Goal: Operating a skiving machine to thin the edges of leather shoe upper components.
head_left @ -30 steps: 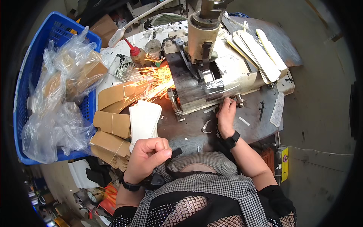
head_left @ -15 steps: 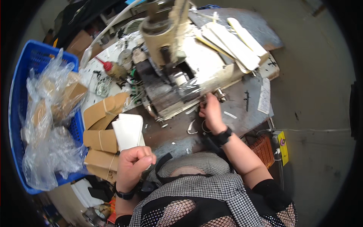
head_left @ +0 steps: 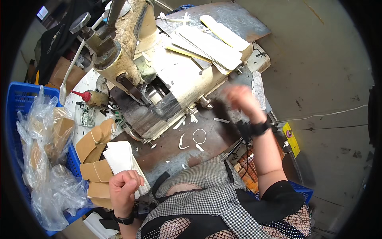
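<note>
My left hand (head_left: 125, 188) is curled into a fist, beside a stack of long white pieces (head_left: 121, 155) at the table's near left edge. Nothing shows sticking out of it; the inside of its fingers is hidden. My right hand (head_left: 242, 101), smeared by motion, is raised at the right of a worn cream bench machine (head_left: 195, 85), close to a metal knob (head_left: 205, 102) on its front. Whether its fingers hold anything I cannot make out. More long white pieces (head_left: 211, 46) lie fanned on top of the machine.
Bundled brown pieces (head_left: 96, 171) line the left edge beside a blue basket (head_left: 73, 163) filled with plastic-wrapped pieces. A red-tipped bottle (head_left: 97, 98) lies behind. White scraps and a thin white ring (head_left: 199, 130) are on the table (head_left: 167, 149). A paper strip (head_left: 258, 89) lies at right.
My right hand has left the machine's front knob area and moved to the right and up. My left hand stays closed near the white stack. The view has shifted, so the machine appears farther left.
</note>
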The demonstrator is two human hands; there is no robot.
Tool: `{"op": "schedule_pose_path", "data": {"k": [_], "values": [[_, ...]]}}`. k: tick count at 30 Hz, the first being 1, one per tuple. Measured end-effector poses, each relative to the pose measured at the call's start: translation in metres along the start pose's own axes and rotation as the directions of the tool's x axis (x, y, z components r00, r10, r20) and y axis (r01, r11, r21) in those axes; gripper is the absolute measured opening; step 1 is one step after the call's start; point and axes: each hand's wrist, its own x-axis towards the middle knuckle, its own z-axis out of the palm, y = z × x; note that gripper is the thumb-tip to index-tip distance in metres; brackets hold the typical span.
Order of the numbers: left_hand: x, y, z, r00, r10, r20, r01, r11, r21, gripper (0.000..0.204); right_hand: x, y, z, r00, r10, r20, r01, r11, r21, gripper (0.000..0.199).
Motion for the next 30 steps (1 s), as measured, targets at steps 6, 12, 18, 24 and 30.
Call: {"op": "schedule_pose_path", "data": {"k": [6,12,18,24,30], "values": [[0.011,-0.003,0.008,0.992,-0.052,0.115,0.051,0.999,0.014,0.029,0.086,0.024,-0.076,0.818,0.431,-0.382,-0.128,0.782,0.61,0.049],[0.009,0.0,0.006,0.998,-0.046,0.05,0.045,0.999,0.012,0.031,0.123,0.038,-0.072,0.796,0.445,-0.41,-0.135,0.791,0.597,0.033],[0.013,-0.004,0.009,0.998,-0.058,0.02,0.058,0.998,-0.004,0.032,0.133,0.062,-0.082,0.572,0.131,-0.81,-0.037,0.99,0.134,0.041],[0.015,-0.003,0.01,0.993,-0.119,0.007,0.119,0.992,0.028,0.031,0.134,0.068,-0.106,0.615,-0.352,-0.705,-0.072,0.866,-0.496,0.051],[-0.023,0.0,-0.011,0.988,-0.151,0.015,0.149,0.985,0.085,0.031,0.05,0.022,-0.035,0.805,-0.403,-0.436,0.152,0.85,-0.505,0.032]]}}
